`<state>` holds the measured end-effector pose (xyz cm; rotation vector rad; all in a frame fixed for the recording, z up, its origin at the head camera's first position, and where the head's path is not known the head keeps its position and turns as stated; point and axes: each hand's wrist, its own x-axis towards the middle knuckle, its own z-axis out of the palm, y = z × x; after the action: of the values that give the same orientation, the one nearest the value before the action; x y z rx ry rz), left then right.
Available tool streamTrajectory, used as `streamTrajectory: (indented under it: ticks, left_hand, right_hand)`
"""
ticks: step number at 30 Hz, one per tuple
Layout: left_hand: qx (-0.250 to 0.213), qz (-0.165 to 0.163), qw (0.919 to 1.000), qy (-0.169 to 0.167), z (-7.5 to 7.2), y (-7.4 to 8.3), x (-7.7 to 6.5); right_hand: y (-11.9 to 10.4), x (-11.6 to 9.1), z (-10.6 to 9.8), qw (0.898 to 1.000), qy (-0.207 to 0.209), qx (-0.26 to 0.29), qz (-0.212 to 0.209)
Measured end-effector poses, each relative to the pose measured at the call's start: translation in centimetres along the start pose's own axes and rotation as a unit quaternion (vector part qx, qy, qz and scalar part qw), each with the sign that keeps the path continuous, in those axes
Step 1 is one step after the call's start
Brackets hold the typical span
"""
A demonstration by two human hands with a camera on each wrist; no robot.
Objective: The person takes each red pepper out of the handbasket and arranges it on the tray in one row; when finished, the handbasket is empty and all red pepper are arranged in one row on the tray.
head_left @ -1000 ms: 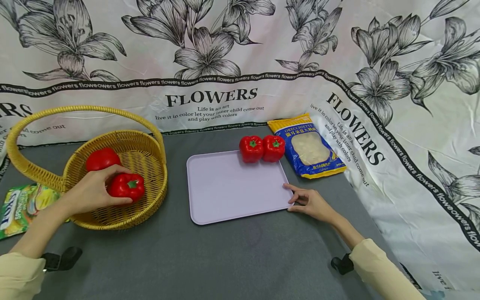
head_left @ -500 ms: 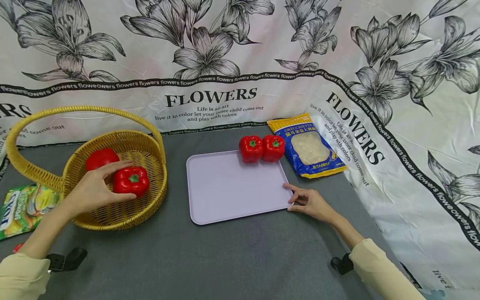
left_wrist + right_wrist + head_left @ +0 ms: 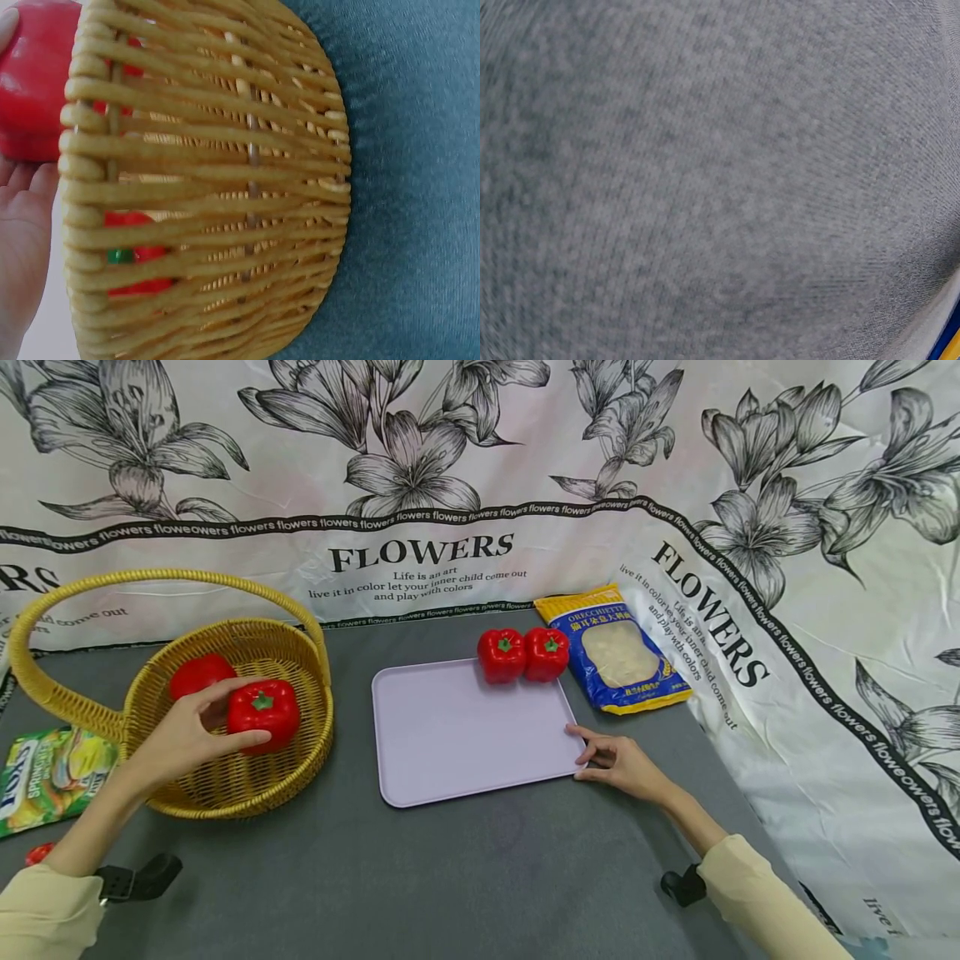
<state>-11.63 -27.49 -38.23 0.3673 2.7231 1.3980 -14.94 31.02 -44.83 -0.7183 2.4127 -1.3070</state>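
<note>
In the head view my left hand point(image 3: 191, 731) grips a glossy red bell pepper point(image 3: 264, 714) between thumb and fingers, over the yellow wicker basket point(image 3: 315, 760). Behind that hand a red, rounded vegetable point(image 3: 201, 675) lies in the basket, partly covered. The left wrist view has the held bell pepper point(image 3: 34, 75) above the basket rim; a red piece with a green stem point(image 3: 131, 255) shows through the weave. My right hand point(image 3: 622, 767) holds the near right corner of the lilac tray point(image 3: 465, 743), index finger on the rim. The right wrist view does not show this hand.
Two red bell peppers point(image 3: 523, 655) sit side by side at the tray's far right corner. Beside them lies a blue and yellow orecchiette bag point(image 3: 618, 652). A green snack bag point(image 3: 52, 777) lies left of the basket, near a small red object point(image 3: 37, 853). The basket handle arches high.
My left hand has moved slightly right and away from me with the bell pepper, which has risen a little over the basket. The right hand and tray stay put.
</note>
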Motion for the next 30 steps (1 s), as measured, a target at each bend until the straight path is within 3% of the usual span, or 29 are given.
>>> streamTrajectory:
  ticks: [10, 24, 30]
  left_hand:
    - [-0.045, 0.028, 0.9986, -0.005, 0.2, 0.5, 0.4]
    - [-0.067, 0.030, 0.9972, 0.009, 0.6, 1.5, 0.5]
    - [-0.070, 0.048, 0.9964, -0.004, 0.8, 2.4, 0.6]
  right_hand:
    - [0.1, 0.0, 0.0, 1.000, -0.003, -0.001, -0.004]
    - [0.2, 0.0, 0.0, 1.000, 0.000, -0.013, -0.005]
    - [0.4, 0.0, 0.0, 1.000, -0.002, -0.011, -0.001]
